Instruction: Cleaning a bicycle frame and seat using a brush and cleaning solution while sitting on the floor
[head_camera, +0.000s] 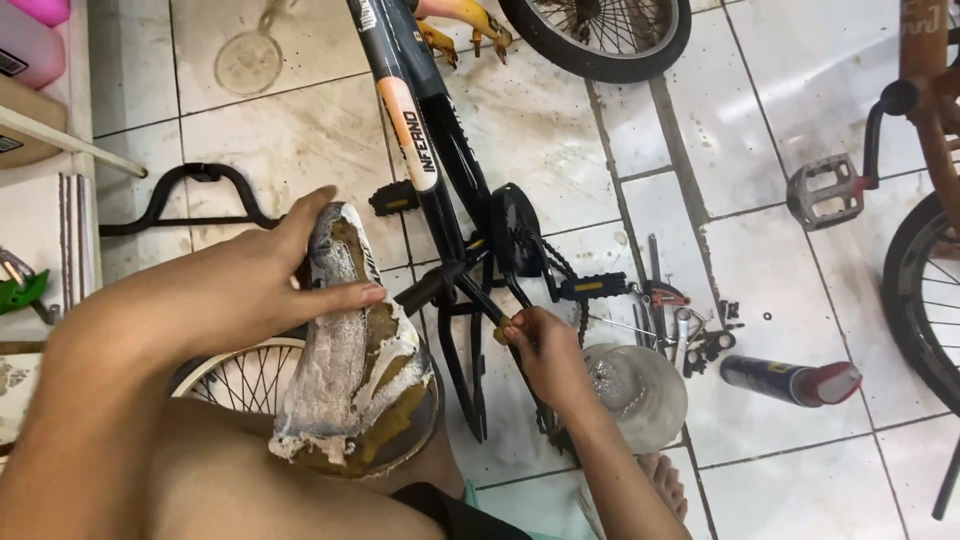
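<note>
head view looks straight down at a small bicycle lying on a dirty tiled floor (300, 130). my left hand (255, 275) is wrapped over the nose of a badly worn bicycle saddle (350, 350), fingers curled around its top, thumb up along the far edge; the cover is cracked and peeling, with brownish foam showing through. the saddle sits close to my knee, above the rear wheel (240, 375). my right hand (545, 350) is down at the dark frame (440, 170) near the seat clamp, fingertips pinched narrow on something small and yellowish that i can't identify. just past that hand is a clear plastic container (640, 395), then a cluster of tools and small parts (680, 315), and a blue spray can with a red cap (790, 382) lying on its side. the crank and black pedal (592, 287) sit between frame and tools.

risks as i judge them: the flaking cover could tear under my grip, so the saddle twists or slips. the small piece in my right fingertips could drop and vanish among the loose hardware. the chain and chainring are close to my right knuckles, so a slip could scrape them.
</note>
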